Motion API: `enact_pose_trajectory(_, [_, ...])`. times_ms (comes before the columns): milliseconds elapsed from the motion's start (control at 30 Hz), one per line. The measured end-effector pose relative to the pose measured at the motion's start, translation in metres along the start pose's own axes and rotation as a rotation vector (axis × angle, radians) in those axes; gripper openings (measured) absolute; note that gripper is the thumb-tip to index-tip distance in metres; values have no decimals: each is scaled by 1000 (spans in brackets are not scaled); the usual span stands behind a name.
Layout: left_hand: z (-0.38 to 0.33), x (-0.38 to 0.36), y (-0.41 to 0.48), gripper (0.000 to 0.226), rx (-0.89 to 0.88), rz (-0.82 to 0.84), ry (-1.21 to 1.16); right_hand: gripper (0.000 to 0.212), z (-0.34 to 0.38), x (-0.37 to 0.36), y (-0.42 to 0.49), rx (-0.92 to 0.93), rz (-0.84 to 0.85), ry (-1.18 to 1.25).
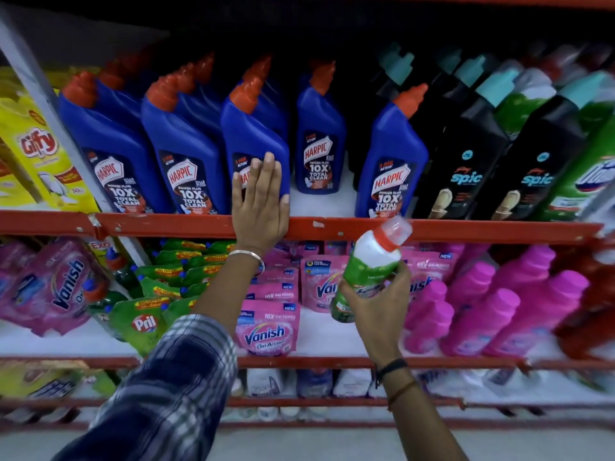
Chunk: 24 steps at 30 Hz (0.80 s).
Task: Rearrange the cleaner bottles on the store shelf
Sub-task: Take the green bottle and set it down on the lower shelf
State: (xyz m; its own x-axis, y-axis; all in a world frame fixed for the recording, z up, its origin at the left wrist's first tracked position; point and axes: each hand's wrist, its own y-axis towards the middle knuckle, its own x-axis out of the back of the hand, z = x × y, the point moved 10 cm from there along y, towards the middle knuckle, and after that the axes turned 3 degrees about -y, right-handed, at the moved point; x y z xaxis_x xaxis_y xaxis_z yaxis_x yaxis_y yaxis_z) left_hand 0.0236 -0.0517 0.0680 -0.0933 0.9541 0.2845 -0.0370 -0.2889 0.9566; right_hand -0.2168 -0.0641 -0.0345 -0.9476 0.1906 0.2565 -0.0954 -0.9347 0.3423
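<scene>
While the left hand lies flat, fingers spread, against a blue bottle at the front of the red shelf, the right hand is wrapped around a tilted green bottle just below the shelf edge, near the black bottles.

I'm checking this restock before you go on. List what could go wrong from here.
1. The left hand presses flat against a front Harpic bottle; a harder push could tip it into the bottles behind.
2. The right hand holds the green bottle tilted, away from the shelf; it might slip.
3. The fourth Harpic bottle sits back from the red shelf edge, leaving a gap; neighbours could lean into it.
</scene>
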Motion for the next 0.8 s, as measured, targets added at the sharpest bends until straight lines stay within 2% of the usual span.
enact_pose_trajectory(200, [1, 0, 1, 64, -3, -12, -13, 76, -71, -34, -13, -154, 128, -24])
enact_pose_trajectory(367, [1, 0, 1, 65, -8, -24, -18, 81, -107, -56, -23, -243, 184, -66])
enact_pose_trajectory(700, [0, 0, 1, 64, -21, -26, -20, 81, -123, -62, -31, -275, 176, -137])
enact_pose_trajectory(800, [0, -1, 0, 64, -27, -35, -15, 81, -119, -62, -31, -245, 198, -226])
